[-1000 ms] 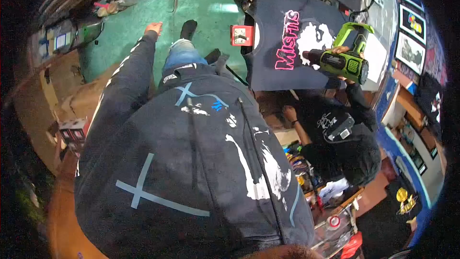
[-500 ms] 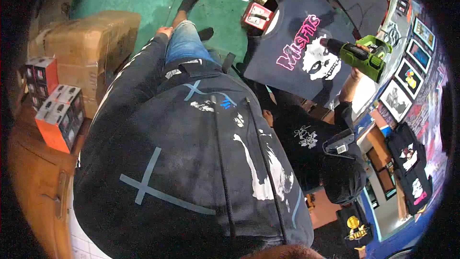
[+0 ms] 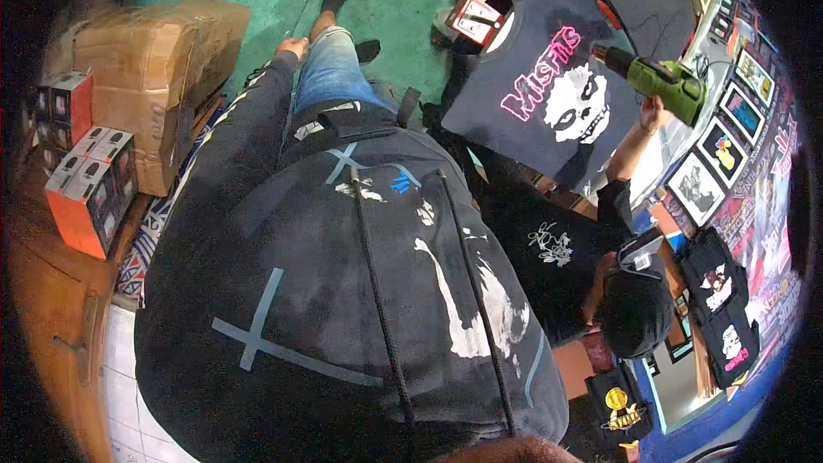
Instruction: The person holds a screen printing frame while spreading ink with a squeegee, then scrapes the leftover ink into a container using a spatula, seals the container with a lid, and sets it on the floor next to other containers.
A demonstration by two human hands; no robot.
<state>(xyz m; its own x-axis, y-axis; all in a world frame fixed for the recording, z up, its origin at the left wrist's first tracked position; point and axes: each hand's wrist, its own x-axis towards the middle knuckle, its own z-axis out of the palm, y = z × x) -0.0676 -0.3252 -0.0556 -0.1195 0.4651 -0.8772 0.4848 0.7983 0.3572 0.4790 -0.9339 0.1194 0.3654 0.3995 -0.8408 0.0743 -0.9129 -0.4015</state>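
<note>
My left hand (image 3: 293, 47) is at the end of a black sleeve, beside the knee of my blue denim shorts (image 3: 336, 69). It is small in the view, and its finger pose is unclear. No object shows in it. My right hand does not appear; my black hoodie (image 3: 317, 249), with blue strips and white paint marks, fills the middle. To the right, a co-worker's hand (image 3: 651, 114) grips a green heat gun (image 3: 664, 86). The gun's nozzle is over a dark T-shirt (image 3: 480, 99) printed with pink lettering and a white skull.
Cardboard boxes (image 3: 159, 77) and smaller orange-sided boxes (image 3: 94, 193) stand at left near a wooden door (image 3: 51, 291). The co-worker (image 3: 549, 240) sits close on my right. A red-and-white box (image 3: 474, 20) lies by the T-shirt. Framed pictures (image 3: 696, 189) and folded black shirts (image 3: 720, 291) are far right.
The co-worker's heat gun has swung slightly right and turned, showing more of its green side. The co-worker's head has shifted right. My left hand stays by my knee.
</note>
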